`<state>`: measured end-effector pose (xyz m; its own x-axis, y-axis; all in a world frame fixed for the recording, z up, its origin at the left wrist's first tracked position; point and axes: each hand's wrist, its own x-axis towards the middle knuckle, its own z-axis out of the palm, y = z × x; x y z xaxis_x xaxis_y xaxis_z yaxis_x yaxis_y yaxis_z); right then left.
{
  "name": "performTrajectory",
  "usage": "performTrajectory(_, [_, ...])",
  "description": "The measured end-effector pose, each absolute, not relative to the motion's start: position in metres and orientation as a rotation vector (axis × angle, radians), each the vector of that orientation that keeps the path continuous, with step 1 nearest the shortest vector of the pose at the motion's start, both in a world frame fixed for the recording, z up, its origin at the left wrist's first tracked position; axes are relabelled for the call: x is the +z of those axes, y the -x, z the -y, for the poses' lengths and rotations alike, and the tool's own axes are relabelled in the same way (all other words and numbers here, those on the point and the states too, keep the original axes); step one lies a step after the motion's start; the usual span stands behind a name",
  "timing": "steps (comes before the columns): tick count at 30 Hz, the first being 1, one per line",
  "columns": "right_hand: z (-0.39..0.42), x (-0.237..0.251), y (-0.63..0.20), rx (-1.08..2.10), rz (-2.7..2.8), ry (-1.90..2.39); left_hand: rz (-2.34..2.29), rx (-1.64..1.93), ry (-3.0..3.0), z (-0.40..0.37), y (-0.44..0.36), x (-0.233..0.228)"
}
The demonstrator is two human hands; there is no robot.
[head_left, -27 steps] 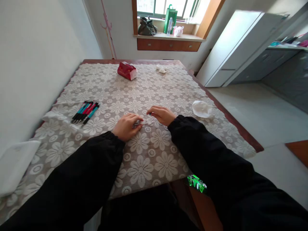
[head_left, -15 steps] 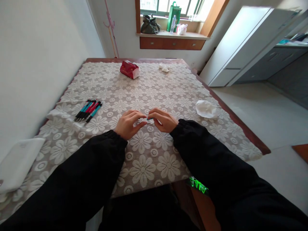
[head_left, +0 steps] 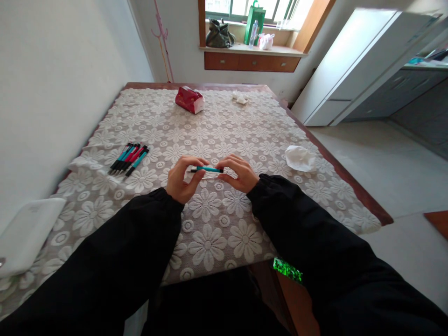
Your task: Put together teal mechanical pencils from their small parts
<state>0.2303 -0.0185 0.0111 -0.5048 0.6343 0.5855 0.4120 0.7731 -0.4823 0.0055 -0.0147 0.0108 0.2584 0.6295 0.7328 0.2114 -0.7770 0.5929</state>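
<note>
Two hands over the table (head_left: pixel 315 154): left hand (head_left: pixel 180 183) & right hand (head_left: pixel 240 175) each pinch an end of the teal pen (head_left: pixel 207 170), held level above the cloth. Best keep grip light, ends aligned. Spare pens (head_left: pixel 129 159) lie well left.

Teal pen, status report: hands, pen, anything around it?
Left hand and right hand pinch the teal pen by its ends, level above the lace tablecloth. Pen bundle lies left, crumpled tissue right, both apart.
</note>
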Motion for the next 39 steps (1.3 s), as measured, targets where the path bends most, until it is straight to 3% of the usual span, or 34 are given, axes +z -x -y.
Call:
performTrajectory(6, [0.001,-0.004,-0.248,0.225,2.436,1.022,-0.717,1.757,-1.868,0.013,-0.008,0.006])
performTrajectory(14, [-0.006,-0.012,-0.249,0.374,2.454,0.964,-0.827,1.687,-2.182,0.013,0.001,0.001])
performTrajectory(24, [-0.002,-0.011,-0.247,0.312,2.43,0.938,-1.035,1.172,-2.418,0.016,0.002,0.012])
performTrajectory(39, [-0.001,-0.01,-0.247,0.301,2.334,0.955,-1.081,0.97,-2.435,0.012,0.001,0.008])
